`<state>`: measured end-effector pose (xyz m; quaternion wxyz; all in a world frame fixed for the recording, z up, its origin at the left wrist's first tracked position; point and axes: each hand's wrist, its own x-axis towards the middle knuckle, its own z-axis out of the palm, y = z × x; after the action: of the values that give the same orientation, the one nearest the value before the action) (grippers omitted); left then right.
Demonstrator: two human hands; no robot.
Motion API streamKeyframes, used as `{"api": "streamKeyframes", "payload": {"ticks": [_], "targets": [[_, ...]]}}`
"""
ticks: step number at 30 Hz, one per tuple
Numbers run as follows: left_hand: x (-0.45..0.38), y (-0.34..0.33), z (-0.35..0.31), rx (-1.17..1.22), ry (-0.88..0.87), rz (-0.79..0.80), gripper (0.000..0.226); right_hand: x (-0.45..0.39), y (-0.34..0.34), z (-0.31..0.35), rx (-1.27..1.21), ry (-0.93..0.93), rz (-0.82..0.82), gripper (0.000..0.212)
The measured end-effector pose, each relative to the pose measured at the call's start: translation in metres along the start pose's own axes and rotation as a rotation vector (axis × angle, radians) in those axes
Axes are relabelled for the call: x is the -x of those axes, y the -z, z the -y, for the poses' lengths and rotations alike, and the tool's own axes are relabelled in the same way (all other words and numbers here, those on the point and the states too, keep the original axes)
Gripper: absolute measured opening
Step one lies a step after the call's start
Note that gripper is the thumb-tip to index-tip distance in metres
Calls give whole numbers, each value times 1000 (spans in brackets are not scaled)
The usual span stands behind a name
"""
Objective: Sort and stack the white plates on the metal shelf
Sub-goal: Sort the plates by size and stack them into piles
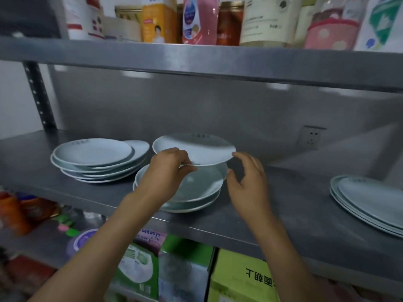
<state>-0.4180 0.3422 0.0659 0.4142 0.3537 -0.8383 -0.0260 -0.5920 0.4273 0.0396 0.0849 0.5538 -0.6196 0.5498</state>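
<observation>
My left hand (168, 171) pinches the near-left rim of a white plate (196, 149) and holds it lifted above a short stack of deeper white plates (202, 188) in the middle of the metal shelf (272, 214). My right hand (248, 182) is beside the lifted plate's right edge, fingers spread, fingertip at the rim. An uneven pile of several white plates (96, 160) lies to the left. Another stack of larger plates (370, 199) sits at the far right.
The upper shelf (196, 59) hangs low over the plates and carries bottles and cartons (159, 20). Below are boxes (239, 277) and bottles (13, 212). A perforated upright post (39, 97) stands at the left. A wall socket (310, 138) is behind on the right.
</observation>
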Motion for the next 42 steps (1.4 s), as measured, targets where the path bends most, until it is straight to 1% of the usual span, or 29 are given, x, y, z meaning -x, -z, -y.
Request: {"api": "streamKeyframes", "payload": {"ticks": [4, 9, 13, 17, 20, 22, 25, 27, 28, 30, 32, 34, 36, 39, 41, 42], "targets": [[-2, -7, 8, -25, 51, 116, 19, 5, -5, -16, 29, -55, 6, 33], [1, -15, 12, -3, 99, 187, 16, 9, 0, -30, 53, -83, -25, 26], [-3, -14, 14, 28, 188, 295, 13, 11, 8, -39, 68, -101, -38, 21], [-5, -8, 11, -64, 166, 473, 5, 11, 22, -47, 56, -143, -59, 20], [-9, -7, 5, -75, 177, 521, 6, 11, 34, -53, 70, -180, -58, 19], [-11, -8, -4, -84, 170, 519, 11, 12, 42, -57, 90, -193, -72, 19], [-12, -12, -29, -86, 112, 424, 18, 15, 55, -62, 109, -219, -91, 19], [-11, -16, -53, -35, 48, 344, 19, 17, 65, -68, 129, -228, -112, 21], [-9, -18, -65, 11, -18, 302, 21, 18, 70, -72, 144, -228, -121, 22], [-9, -26, -87, 143, -223, 236, 21, 21, 85, -84, 197, -232, -152, 23], [-11, -38, -106, 263, -363, 245, 20, 25, 103, -99, 272, -243, -182, 24], [-11, -52, -120, 337, -400, 257, 25, 28, 120, -113, 336, -255, -201, 26], [-10, -69, -135, 395, -416, 251, 29, 32, 139, -126, 391, -275, -234, 31], [-7, -91, -156, 403, -471, 263, 35, 38, 161, -146, 538, -308, -268, 40], [-4, -103, -169, 405, -503, 293, 38, 40, 175, -160, 706, -366, -237, 45], [-2, -109, -174, 407, -518, 310, 39, 41, 181, -165, 790, -425, -191, 46]]}}
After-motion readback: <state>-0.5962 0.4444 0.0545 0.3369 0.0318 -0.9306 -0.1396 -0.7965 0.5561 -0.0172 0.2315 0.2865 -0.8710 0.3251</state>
